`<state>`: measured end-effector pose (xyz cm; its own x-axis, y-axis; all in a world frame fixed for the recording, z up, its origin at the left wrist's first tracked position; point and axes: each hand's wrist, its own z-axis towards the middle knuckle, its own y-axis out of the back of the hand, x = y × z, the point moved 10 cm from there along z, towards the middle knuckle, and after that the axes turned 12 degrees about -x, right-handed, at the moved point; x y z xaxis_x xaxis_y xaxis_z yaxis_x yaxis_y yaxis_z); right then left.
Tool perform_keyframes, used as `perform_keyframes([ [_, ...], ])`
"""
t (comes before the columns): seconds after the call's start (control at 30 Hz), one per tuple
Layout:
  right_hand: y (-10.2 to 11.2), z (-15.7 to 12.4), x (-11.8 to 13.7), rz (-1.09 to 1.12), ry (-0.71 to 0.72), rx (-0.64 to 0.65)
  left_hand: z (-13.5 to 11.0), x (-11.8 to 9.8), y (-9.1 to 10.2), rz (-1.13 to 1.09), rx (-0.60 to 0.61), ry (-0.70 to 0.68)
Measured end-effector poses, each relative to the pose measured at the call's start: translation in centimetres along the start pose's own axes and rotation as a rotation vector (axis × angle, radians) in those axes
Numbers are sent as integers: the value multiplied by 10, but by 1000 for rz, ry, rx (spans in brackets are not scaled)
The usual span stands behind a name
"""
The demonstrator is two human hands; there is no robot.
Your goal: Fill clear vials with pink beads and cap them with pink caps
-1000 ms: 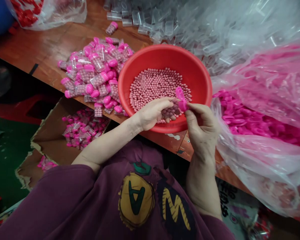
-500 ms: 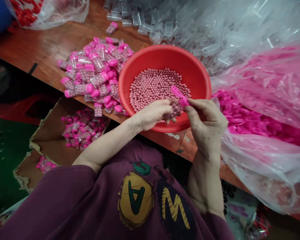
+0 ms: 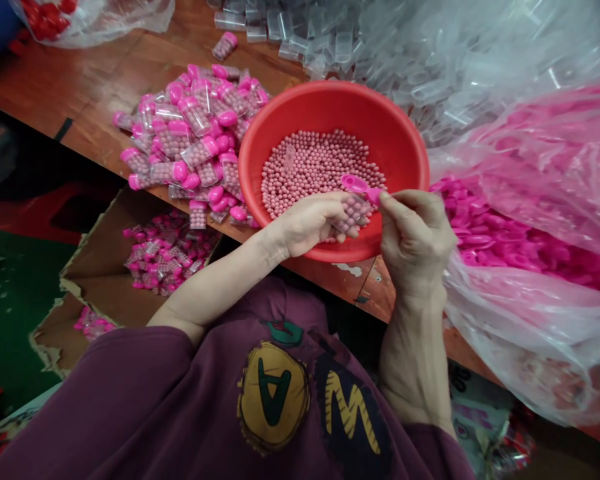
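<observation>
Work in hand: we observe a bead-filled tube and its cap being handled together above the basin.
Left hand [image 3: 310,227]: narrow, fingers curled around a clear plastic tube [image 3: 355,213] filled with pink beads [image 3: 310,167].
Right hand [image 3: 415,243]: narrow, thumb and forefinger pinching a pink cap [image 3: 356,183] at the tube's upper end; we cannot tell whether it is seated.
Arms: both forearms raised, meeting over the near rim.
Item location: above a red plastic basin [image 3: 325,110].
Surroundings: capped tubes [image 3: 190,127] heaped on a wooden bench [image 3: 80,87]; loose pink caps [image 3: 500,240] lie bagged at right.
</observation>
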<state>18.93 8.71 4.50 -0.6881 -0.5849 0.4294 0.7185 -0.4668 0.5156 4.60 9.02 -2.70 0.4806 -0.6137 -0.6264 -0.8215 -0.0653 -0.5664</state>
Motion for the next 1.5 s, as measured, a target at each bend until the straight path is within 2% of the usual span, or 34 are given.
perform_keyframes([
  [0.17,1,-5,-28,93,-228,-67,1,0,3,-80,-67,57],
  [0.5,-8,1,-12,268,-360,-116,5,-2,1,-50,-12,-25],
  [0.63,-14,4,-5,277,-323,-81,4,-2,4,-48,-26,-65],
  [0.93,-14,12,8,272,-231,-60,5,4,5,-3,-20,-80],
  [1.1,-9,14,16,284,-150,-75,2,-1,5,-9,-4,-163],
  [1.37,-8,8,4,411,-266,-39,6,0,4,37,70,-215],
  [1.5,-13,8,-1,448,-279,40,5,0,2,82,85,-241],
])
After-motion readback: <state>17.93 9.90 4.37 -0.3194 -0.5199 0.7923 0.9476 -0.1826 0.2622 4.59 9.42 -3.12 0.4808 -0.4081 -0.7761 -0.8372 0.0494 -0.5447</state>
